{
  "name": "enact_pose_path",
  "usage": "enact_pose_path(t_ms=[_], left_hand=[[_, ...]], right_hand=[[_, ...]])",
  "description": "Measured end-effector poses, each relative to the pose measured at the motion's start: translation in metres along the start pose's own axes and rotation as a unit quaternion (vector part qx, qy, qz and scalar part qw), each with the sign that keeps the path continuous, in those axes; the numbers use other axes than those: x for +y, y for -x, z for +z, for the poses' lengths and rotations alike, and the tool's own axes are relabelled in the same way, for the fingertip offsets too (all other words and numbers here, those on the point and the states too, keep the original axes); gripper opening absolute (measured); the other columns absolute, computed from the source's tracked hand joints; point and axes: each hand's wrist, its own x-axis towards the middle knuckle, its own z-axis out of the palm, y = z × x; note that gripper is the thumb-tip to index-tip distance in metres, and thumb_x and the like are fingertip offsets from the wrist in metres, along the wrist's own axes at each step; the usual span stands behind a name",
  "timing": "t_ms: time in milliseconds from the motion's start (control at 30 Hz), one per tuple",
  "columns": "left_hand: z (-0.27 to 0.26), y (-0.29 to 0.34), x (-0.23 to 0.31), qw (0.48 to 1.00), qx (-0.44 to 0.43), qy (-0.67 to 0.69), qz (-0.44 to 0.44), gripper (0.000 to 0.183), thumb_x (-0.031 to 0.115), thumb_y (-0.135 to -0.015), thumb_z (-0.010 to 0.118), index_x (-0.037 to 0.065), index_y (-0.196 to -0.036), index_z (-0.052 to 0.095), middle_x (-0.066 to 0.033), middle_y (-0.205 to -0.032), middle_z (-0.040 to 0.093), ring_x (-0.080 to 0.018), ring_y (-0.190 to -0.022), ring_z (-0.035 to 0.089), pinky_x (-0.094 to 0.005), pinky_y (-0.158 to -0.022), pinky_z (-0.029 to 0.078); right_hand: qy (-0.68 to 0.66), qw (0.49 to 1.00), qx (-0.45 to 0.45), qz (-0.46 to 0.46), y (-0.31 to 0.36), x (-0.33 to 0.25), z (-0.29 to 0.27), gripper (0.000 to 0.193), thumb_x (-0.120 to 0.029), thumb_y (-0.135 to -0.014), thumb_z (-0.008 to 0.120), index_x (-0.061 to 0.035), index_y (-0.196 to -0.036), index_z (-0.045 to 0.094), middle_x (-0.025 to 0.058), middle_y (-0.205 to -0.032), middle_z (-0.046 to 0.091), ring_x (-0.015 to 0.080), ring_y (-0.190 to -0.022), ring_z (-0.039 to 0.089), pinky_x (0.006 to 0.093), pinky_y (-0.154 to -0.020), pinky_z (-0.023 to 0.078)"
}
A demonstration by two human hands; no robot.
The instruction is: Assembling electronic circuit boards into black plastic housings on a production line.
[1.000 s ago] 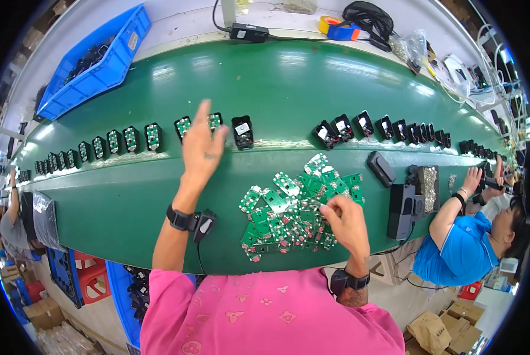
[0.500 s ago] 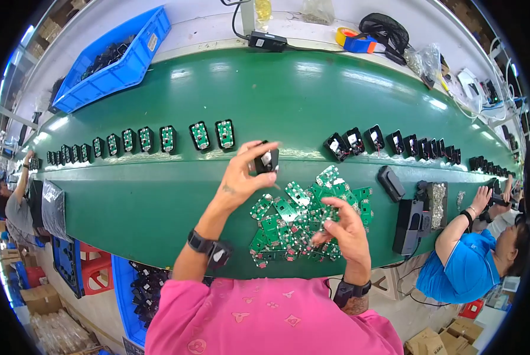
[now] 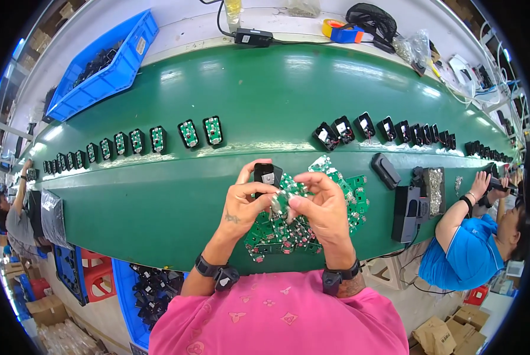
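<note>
My left hand [image 3: 241, 207] is closed around a small black plastic case [image 3: 263, 170], its open side up and a pale metallic piece showing inside. Between the fingertips of my right hand [image 3: 324, 207] is a green circuit board [image 3: 281, 202], somewhat blurred, right beside the case and close to my left thumb. Under and around both hands spreads a heap of loose green circuit boards [image 3: 356, 204], partly covered by my fingers.
Black cases with green boards [image 3: 213, 131] form a row at left. Black cases without boards [image 3: 365, 125] stand in another at right. A blue bin [image 3: 102, 74] sits back left. Near a co-worker in blue [image 3: 469, 251] are a dark boxy device [image 3: 406, 214] and a tray of small metal parts [image 3: 435, 192].
My right hand has lifted a circuit board from the heap and brought it left to the case. My left hand, still holding the case, has come slightly nearer to me.
</note>
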Motion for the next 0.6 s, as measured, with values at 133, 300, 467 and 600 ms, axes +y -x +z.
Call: enact_pose_path(t_ms=[133, 300, 467, 600], left_hand=[[0.003, 0.002, 0.002, 0.999, 0.018, -0.034, 0.029, 0.012, -0.003, -0.084, 0.070, 0.001, -0.094, 0.076, -0.0129, -0.143, 0.042, -0.0173, -0.100, 0.064, -0.0259, -0.070, 0.058], [0.006, 0.002, 0.002, 0.990, -0.001, -0.104, 0.091, 0.032, -0.005, -0.080, 0.071, 0.004, -0.111, 0.071, -0.0116, -0.144, 0.039, -0.0198, -0.110, 0.061, -0.0266, -0.073, 0.059], [0.017, 0.001, 0.022, 0.998, -0.004, -0.060, -0.036, 0.074, -0.008, -0.073, 0.074, 0.006, -0.141, 0.046, -0.0119, -0.143, 0.042, -0.0220, -0.115, 0.061, -0.0263, -0.080, 0.058], [0.013, 0.002, 0.012, 0.992, -0.004, -0.100, -0.071, 0.084, -0.007, -0.073, 0.077, 0.003, -0.147, 0.037, -0.0125, -0.138, 0.048, -0.0200, -0.106, 0.065, -0.0278, -0.082, 0.058]], right_hand=[[0.025, 0.999, 0.025, 0.011, -0.002, 0.005, 0.000, 0.030, 0.001, -0.089, 0.068, 0.0044, -0.117, 0.057, 0.0073, -0.090, 0.063, 0.0139, -0.071, 0.069, 0.0250, -0.064, 0.060], [0.056, 0.998, 0.015, -0.001, 0.000, 0.016, -0.005, 0.024, 0.001, -0.091, 0.068, 0.0041, -0.112, 0.058, 0.0065, -0.085, 0.065, 0.0124, -0.069, 0.067, 0.0240, -0.058, 0.056], [0.084, 0.996, 0.040, 0.001, 0.000, 0.020, -0.015, 0.022, 0.000, -0.091, 0.068, 0.0031, -0.110, 0.058, 0.0054, -0.083, 0.066, 0.0084, -0.065, 0.062, 0.0210, -0.055, 0.050], [0.112, 0.993, 0.025, -0.006, 0.000, 0.027, -0.015, 0.025, -0.005, -0.092, 0.070, 0.0036, -0.113, 0.058, 0.0032, -0.084, 0.065, 0.0058, -0.066, 0.060, 0.0201, -0.055, 0.047]])
